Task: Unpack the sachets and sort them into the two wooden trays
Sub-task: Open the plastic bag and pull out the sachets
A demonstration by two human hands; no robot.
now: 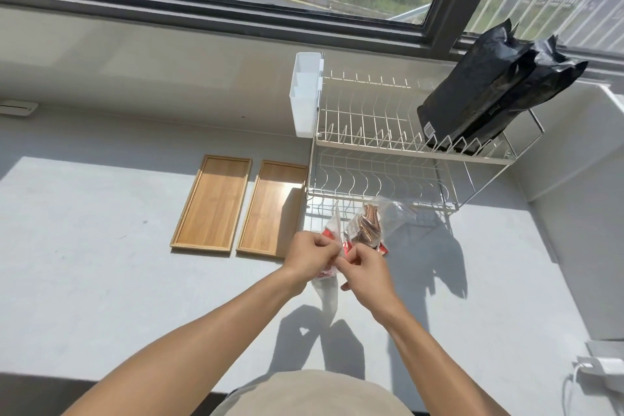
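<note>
Left hand [312,258] and right hand [364,267] each pinch the clear plastic bag [329,290], apparently to pull its mouth apart. Second bag of brown and red sachets [366,226] lies at 12 o'clock; two wooden trays [212,201] wait bare at 10 o'clock.

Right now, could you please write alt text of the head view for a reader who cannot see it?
Both hands, left and right, pinch a clear bag of sachets above a grey counter. Two empty wooden trays lie to the left; a second bag lies before a white rack behind.
</note>
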